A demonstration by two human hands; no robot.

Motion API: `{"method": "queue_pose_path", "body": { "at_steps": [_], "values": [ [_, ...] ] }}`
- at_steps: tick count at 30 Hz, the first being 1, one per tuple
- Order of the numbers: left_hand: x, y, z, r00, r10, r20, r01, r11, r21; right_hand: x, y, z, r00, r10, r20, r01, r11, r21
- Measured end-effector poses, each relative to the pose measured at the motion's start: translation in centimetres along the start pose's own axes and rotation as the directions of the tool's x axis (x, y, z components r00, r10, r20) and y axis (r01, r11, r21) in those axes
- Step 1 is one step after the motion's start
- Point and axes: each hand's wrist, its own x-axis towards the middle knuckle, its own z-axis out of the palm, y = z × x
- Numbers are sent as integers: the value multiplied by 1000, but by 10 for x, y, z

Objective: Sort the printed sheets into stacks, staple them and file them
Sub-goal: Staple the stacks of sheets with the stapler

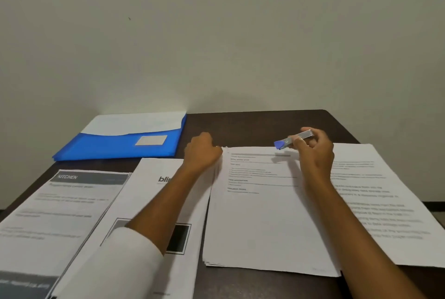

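left hand [202, 151] pinches the stack [262, 209] corner; right hand [315, 151] grips a stapler [295, 139] above it. blue folder [125, 147], left of the hands, holds sheets [134, 123].

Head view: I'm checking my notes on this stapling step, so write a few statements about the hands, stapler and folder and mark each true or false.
1. The right hand holds the stapler. True.
2. The left hand lies flat on the folder. False: it grips the top left corner of the middle stack, apart from the folder.
3. The folder is blue, with white sheets in it. True.
4. The stapler lies on the table. False: it is held above the stack.
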Motion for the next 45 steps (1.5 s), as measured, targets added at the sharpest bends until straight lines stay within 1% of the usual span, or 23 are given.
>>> {"method": "queue_pose_path", "body": {
  "at_steps": [4,8,14,17,19,21,23,25,26,30,32,35,37,39,42,45],
  "values": [
    [7,14,14,996,-81,-35,80,996,-33,1,6,-7,999,34,38,-33,999,-22],
    [10,19,16,991,-133,-16,132,989,-71,-3,11,-4,995,75,68,-75,997,-2],
    [8,18,22,991,-130,31,133,978,-160,-1,15,2,992,82,99,-84,996,16],
    [9,15,21,992,-118,48,126,971,-202,-1,14,3,990,98,104,-104,993,50],
    [10,14,18,991,-95,91,115,961,-250,-1,13,1,989,109,100,-120,986,112],
    [10,15,13,988,-15,153,56,963,-262,4,12,-1,989,112,93,-127,977,169],
    [11,15,9,973,53,226,7,966,-258,8,8,-2,989,99,105,-117,977,179],
    [11,15,6,953,92,288,-11,962,-272,12,4,-2,989,95,115,-114,978,175],
    [11,14,5,949,101,297,-12,958,-285,12,1,-3,988,95,122,-116,977,177],
    [13,7,8,962,86,260,6,943,-334,-10,-15,-5,988,91,127,-119,964,238],
    [15,4,11,964,74,256,17,942,-336,-32,-24,-5,991,65,114,-96,952,290],
    [15,3,13,970,54,237,29,941,-336,-58,-43,3,997,-5,72,-22,931,364],
    [15,2,13,972,50,229,32,940,-340,-66,-52,14,998,-58,36,39,919,392],
    [14,2,13,972,44,231,40,937,-347,-69,-55,24,995,-99,32,78,915,397],
    [13,-2,11,971,40,235,47,933,-357,-74,-43,32,989,-83,119,35,931,362],
    [12,-7,10,970,60,236,36,923,-383,-76,-23,33,968,-59,245,1,974,227]
  ]
}}
